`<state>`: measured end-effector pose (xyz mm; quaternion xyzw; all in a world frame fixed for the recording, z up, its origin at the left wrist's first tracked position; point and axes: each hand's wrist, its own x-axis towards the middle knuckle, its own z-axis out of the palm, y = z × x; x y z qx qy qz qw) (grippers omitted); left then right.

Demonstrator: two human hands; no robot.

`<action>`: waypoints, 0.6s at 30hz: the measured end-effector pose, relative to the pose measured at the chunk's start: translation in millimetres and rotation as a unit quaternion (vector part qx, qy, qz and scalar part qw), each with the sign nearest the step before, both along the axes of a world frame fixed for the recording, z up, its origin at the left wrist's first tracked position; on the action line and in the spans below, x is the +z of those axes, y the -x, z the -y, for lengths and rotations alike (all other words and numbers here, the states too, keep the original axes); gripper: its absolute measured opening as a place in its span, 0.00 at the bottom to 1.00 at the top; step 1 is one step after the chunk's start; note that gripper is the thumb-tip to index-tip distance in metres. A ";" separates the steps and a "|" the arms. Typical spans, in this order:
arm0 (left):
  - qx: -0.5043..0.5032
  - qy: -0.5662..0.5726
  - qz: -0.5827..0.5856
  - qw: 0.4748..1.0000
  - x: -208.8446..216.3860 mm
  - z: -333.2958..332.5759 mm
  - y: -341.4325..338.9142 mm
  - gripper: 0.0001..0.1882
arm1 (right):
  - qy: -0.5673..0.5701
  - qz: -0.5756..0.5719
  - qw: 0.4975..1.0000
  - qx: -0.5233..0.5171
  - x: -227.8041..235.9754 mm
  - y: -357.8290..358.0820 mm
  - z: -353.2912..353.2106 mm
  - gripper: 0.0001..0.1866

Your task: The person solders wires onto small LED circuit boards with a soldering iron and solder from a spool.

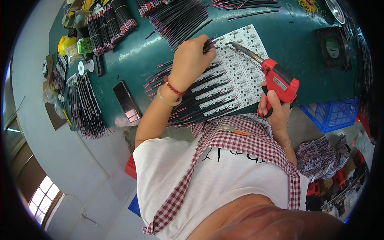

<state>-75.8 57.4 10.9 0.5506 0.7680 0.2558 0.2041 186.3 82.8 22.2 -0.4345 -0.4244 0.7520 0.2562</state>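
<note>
In my right hand (276, 110) is a red soldering gun (282, 82), its handle wrapped by my fingers. The gun's metal tip points up and left over a white panel of small circuit boards (250, 50). My left hand (192, 58) is closed with its fingertips pinched at the panel's upper left edge, on a black cable (207, 45) whose end lies by the boards. Below that hand, several black cables (212, 97) with reddish wire ends lie in rows across the panel's left part. My left fingers partly hide the pinched cable.
A pile of loose black cables (178, 22) lies beyond my left hand. Tied cable bundles (114, 22), a phone (127, 101) and more cables (85, 106) are to the left. A black fan (334, 49) stands right; a blue crate (330, 114) sits below the green table's edge (304, 94).
</note>
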 end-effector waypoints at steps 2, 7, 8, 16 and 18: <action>0.003 0.017 -0.017 1.000 -4.9 -1.0 -0.4 0.09 | -0.001 0.005 1.000 0.006 -2.8 0.1 2.4 0.15; 0.013 0.022 -0.031 0.999 -9.9 -1.9 -0.9 0.10 | 0.026 0.000 0.999 0.018 -3.4 3.1 3.4 0.15; 0.002 0.027 -0.036 0.999 -8.0 -2.9 -0.7 0.10 | 0.026 0.000 0.999 0.019 -3.6 3.5 3.0 0.15; -0.030 0.023 -0.043 0.998 -10.0 -5.6 1.6 0.09 | -0.033 0.055 0.996 0.070 -10.2 0.4 5.9 0.11; -0.035 0.026 -0.048 0.998 -9.9 -6.5 1.9 0.08 | -0.022 0.067 0.996 0.050 -1.8 6.5 7.6 0.12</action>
